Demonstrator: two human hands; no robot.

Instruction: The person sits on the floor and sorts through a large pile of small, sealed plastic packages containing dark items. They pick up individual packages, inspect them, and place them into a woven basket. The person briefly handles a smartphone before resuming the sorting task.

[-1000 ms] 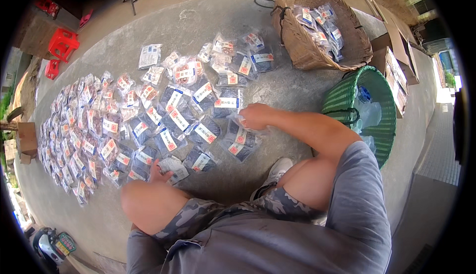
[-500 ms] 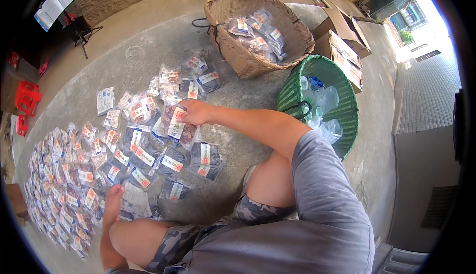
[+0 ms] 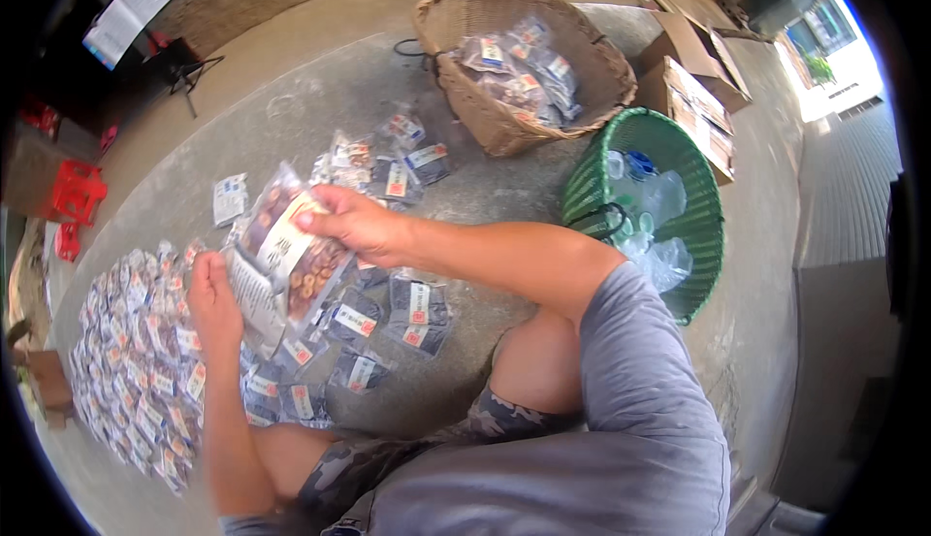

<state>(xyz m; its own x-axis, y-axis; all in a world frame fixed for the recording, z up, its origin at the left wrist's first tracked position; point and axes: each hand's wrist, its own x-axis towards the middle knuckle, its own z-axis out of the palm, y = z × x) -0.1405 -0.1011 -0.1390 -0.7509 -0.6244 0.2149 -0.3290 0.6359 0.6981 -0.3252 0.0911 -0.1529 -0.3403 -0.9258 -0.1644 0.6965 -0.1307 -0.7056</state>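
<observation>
My right hand [image 3: 361, 226] pinches the upper edge of a clear bag of reddish-brown dried pieces [image 3: 308, 284], with the thumb over its white label. The bag is raised over the packets on the floor. Fingers closed, my left hand [image 3: 215, 298] grips a packet with a white printed face [image 3: 254, 305], held up close beside the bag and partly overlapping it. Below and around them lie flat dark packets [image 3: 355, 319] with white labels and red marks. To the left spreads a large heap of similar small packets [image 3: 141, 371].
A wicker basket [image 3: 461, 99] holding several packets stands at the far side. Right of it are a green woven basket [image 3: 713, 230] with clear plastic inside and cardboard boxes [image 3: 693, 109]. A red plastic stool [image 3: 80, 192] and a stand with a sheet [image 3: 131, 12] sit far left.
My right hand has drawn the bag left and up off the floor packets. My left hand has risen from beside my knee and now holds the white-faced packet against the bag.
</observation>
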